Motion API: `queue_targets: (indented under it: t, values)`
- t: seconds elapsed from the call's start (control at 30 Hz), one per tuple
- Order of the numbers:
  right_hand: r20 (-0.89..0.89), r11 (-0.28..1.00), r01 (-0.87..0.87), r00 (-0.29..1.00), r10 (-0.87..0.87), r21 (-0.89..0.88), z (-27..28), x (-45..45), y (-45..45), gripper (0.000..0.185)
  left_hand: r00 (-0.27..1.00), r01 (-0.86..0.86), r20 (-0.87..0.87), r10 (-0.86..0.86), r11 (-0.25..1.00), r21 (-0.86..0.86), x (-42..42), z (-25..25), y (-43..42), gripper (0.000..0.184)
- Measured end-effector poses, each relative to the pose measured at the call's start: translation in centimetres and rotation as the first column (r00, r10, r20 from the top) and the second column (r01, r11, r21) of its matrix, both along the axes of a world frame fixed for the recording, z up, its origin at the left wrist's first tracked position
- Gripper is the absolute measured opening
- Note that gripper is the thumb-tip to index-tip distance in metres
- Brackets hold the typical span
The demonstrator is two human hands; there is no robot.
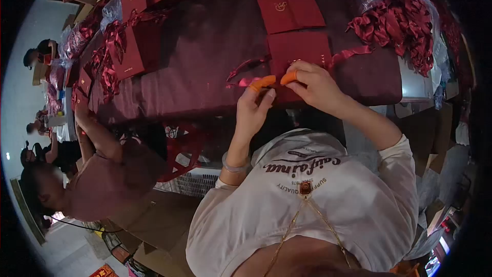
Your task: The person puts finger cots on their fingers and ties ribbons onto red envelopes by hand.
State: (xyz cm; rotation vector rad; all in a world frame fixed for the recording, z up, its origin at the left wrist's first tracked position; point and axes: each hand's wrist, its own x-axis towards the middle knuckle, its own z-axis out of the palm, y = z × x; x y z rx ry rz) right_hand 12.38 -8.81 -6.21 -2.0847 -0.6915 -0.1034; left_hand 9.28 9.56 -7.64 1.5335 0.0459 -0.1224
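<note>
A dark red card or folder (302, 46) with gold print lies at the table's near edge, in front of me. Orange covers sit on both my index fingers. At the card's lower left, my left hand (252, 110) is closed in a loose pinch, with a shiny red ribbon (247, 81) at its fingers. My right hand (315, 87) overlaps the card's lower edge, thumb and index finger curled together; what lies between them is too small to make out. Another stretch of red ribbon (353, 54) extends from the card's right side.
More red folders (289, 7) lie beyond the card. Bundled red ribbons (397, 31) in clear plastic rest at right. On the left, a co-worker (113, 179) sits by the dark red tablecloth (205, 61). A red plastic stool (179, 154) stands below the table edge.
</note>
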Motion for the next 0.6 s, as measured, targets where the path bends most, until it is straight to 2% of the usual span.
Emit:
queue_targets:
  t: [0.03, 0.07, 0.13, 0.17, 0.23, 0.27, 0.33, 0.47, 0.53, 0.57, 0.6]
  values:
    - [-0.065, 1.000, 0.023, 0.998, -0.024, -0.006, 0.1, -0.1, -0.1, 0.014, 0.997, 0.061, 0.048, -0.066, 0.993, 0.102, -0.1, -0.1, 0.3, 0.027]
    - [-0.068, 1.000, 0.027, 0.997, -0.027, -0.006, 0.5, -0.3, -0.1, 0.014, 0.997, 0.065, 0.046, -0.070, 0.993, 0.101, 0.0, -0.5, 0.5, 0.027]
    - [-0.301, 0.991, 0.121, 0.949, -0.099, 0.056, 1.4, -0.7, -0.1, 0.018, 0.986, 0.130, 0.070, -0.151, 0.961, 0.243, 0.2, -1.1, 0.5, 0.028]
    - [-0.301, 0.991, 0.122, 0.948, -0.100, 0.056, 1.1, -0.8, -0.1, 0.018, 0.986, 0.131, 0.070, -0.152, 0.961, 0.243, 0.3, -1.0, 0.3, 0.028]
    - [-0.162, 0.996, 0.091, 0.983, -0.088, 0.013, -0.4, -1.0, -0.3, 0.020, 0.975, 0.118, 0.128, -0.181, 0.913, 0.391, 0.5, -0.4, -0.2, 0.032]
    - [-0.163, 0.995, 0.095, 0.982, -0.091, 0.015, -1.0, -1.2, -0.4, 0.020, 0.975, 0.121, 0.127, -0.184, 0.912, 0.392, 0.6, -0.1, -0.4, 0.032]
    - [-0.045, 0.995, 0.093, 0.994, -0.095, -0.045, -1.9, -1.4, -0.8, 0.019, 0.970, 0.126, 0.117, -0.214, 0.851, 0.511, 0.8, 0.4, -0.7, 0.033]
    - [-0.010, 0.997, 0.034, 0.999, -0.033, 0.072, -1.7, -1.3, -1.5, 0.031, 0.963, 0.106, 0.157, -0.221, 0.841, 0.531, 0.8, 1.5, -1.3, 0.031]
    - [-0.014, 0.991, 0.030, 1.000, -0.028, 0.132, -1.0, -1.4, -1.5, 0.036, 0.918, 0.086, 0.231, -0.321, 0.733, 0.675, 1.1, 2.1, -1.1, 0.028]
    - [-0.015, 0.982, 0.017, 1.000, -0.015, 0.189, -0.9, -1.4, -1.4, 0.041, 0.915, 0.092, 0.231, -0.330, 0.729, 0.678, 1.3, 2.2, -1.1, 0.028]
    - [0.077, 0.999, 0.046, 0.996, -0.045, -0.021, -1.1, -1.2, -1.8, 0.051, 0.884, 0.068, 0.262, -0.387, 0.661, 0.747, 1.5, 2.4, -1.0, 0.025]
